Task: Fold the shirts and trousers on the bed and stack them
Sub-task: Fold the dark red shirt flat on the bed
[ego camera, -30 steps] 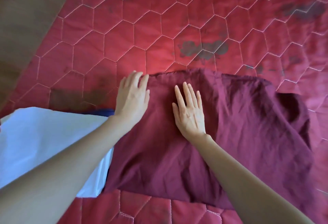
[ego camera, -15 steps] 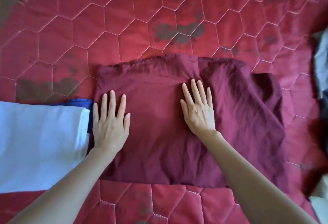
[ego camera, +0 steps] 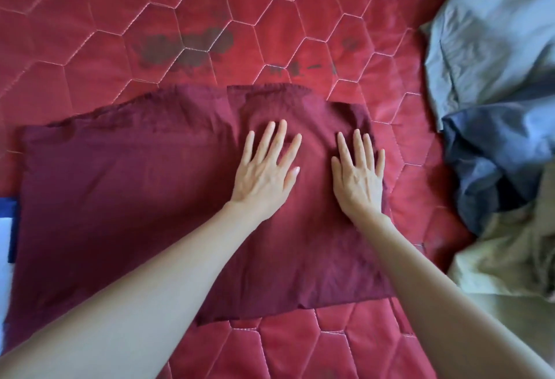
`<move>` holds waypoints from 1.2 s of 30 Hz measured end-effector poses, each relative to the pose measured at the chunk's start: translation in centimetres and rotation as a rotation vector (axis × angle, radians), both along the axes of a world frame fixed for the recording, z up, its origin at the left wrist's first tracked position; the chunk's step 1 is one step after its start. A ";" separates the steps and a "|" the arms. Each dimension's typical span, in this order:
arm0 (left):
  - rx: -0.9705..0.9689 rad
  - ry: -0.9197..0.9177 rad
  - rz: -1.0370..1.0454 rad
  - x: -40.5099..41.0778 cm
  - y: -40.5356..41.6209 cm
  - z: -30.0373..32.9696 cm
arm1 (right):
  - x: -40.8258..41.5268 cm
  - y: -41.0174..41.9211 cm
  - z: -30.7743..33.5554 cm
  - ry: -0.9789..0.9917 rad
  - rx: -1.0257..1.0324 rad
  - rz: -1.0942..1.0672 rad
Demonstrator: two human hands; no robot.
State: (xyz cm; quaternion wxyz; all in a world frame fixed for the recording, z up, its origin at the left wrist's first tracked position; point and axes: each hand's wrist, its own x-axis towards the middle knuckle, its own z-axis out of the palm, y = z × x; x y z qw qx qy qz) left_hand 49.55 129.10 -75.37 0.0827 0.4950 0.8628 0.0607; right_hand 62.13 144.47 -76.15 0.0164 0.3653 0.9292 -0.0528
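Observation:
A maroon garment (ego camera: 126, 198) lies folded into a wide rectangle on the red quilted bed cover (ego camera: 270, 33). My left hand (ego camera: 265, 168) presses flat on its right half, fingers straight and spread. Just to the right, my right hand (ego camera: 359, 174) lies flat near the garment's right edge. At the far left edge a folded white garment (ego camera: 4, 246) sits on a blue one (ego camera: 10, 222), mostly out of view.
A heap of unfolded clothes lies at the right: a light grey-blue piece (ego camera: 486, 42) on top, a dark navy piece (ego camera: 498, 162) below it, and a pale beige piece (ego camera: 510, 261) nearest me.
Both hands have slid rightward across the maroon garment, from its left and middle to its right end. The view has swung right, bringing the heap of clothes into sight.

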 end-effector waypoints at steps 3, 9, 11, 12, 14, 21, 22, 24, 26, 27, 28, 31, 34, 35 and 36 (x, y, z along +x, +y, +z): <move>-0.047 0.034 0.001 0.4 0.6 -1.8 | 2.0 1.7 -0.7 -0.048 -0.027 -0.036; -0.056 0.112 -0.011 0.3 0.4 -2.8 | 0.2 0.6 0.7 0.132 0.049 0.058; -0.055 0.103 -0.003 0.4 0.4 -2.5 | -2.6 -1.0 1.0 0.179 0.045 0.221; -0.046 0.085 -0.001 0.3 0.4 -2.3 | -4.2 -1.9 0.9 0.170 0.016 0.274; -0.004 0.051 -0.018 0.1 0.3 -2.1 | -6.7 -3.3 0.5 0.108 -0.055 0.314; 0.003 0.066 0.166 -4.1 -4.1 -1.9 | -5.6 0.3 -1.0 0.006 -0.043 0.159; -0.014 0.056 0.232 -5.1 -5.1 -1.9 | -5.0 0.9 -1.0 -0.006 -0.037 0.135; -0.041 0.029 0.361 -6.8 -7.5 -1.9 | -3.6 1.9 -0.9 -0.038 -0.041 0.056; -0.064 0.006 0.460 -7.4 -9.6 -1.7 | -2.0 1.8 -0.3 -0.063 -0.050 -0.032; -0.072 0.006 0.482 -7.2 -10.4 -1.5 | -1.1 1.1 0.0 -0.060 -0.040 -0.051; -0.073 0.011 0.479 -6.5 -10.9 -1.2 | -0.2 -0.1 0.5 -0.042 -0.025 -0.043; -0.040 0.022 0.325 -1.8 -11.5 0.1 | 2.2 -6.2 1.8 0.067 -0.037 0.085; -0.020 0.009 0.163 4.5 -11.9 0.3 | 3.0 -13.2 2.1 0.122 -0.126 0.199; -0.034 -0.002 0.165 6.2 -12.1 0.1 | 2.9 -15.2 2.0 0.117 -0.154 0.222; -0.050 -0.016 0.190 7.4 -12.4 -0.1 | 2.9 -16.8 1.7 0.104 -0.175 0.236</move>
